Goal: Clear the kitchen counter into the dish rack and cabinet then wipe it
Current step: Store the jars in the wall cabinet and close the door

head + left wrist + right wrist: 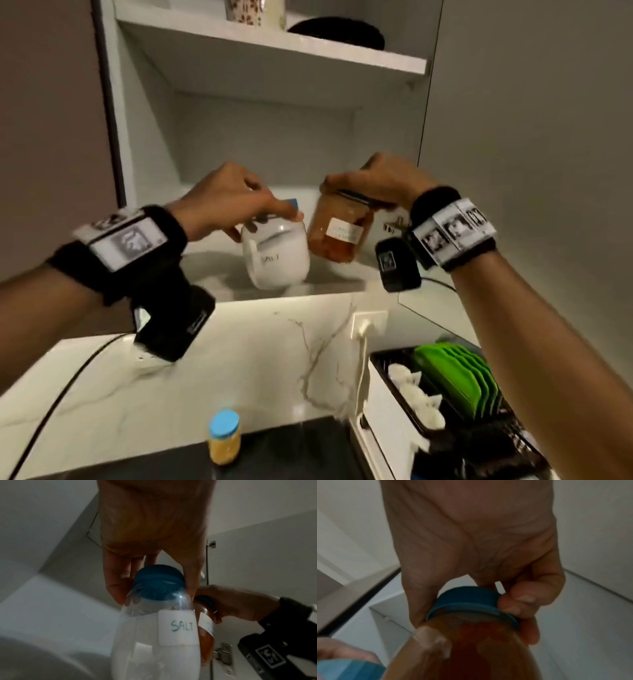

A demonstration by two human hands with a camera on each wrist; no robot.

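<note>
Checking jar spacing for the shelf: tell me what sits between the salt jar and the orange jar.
Nothing: the salt jar and the orange jar hang side by side, almost touching, as the left wrist view shows.

Clear plastic salt jar w/ blue screw lid (277,255), white "SALT" label, mostly full of white grains, is hanging tilted at the open white cabinet's lower shelf (329,286). Just beside it on the right, clear jar of orange-red powder w/ blue lid (337,233), white handwritten label, also tilting. Small yellow-filled jar w/ light-blue lid (224,437) is standing upright on black counter (291,452). Green plates (455,377) are standing on edge in black dish rack (507,445).
</note>
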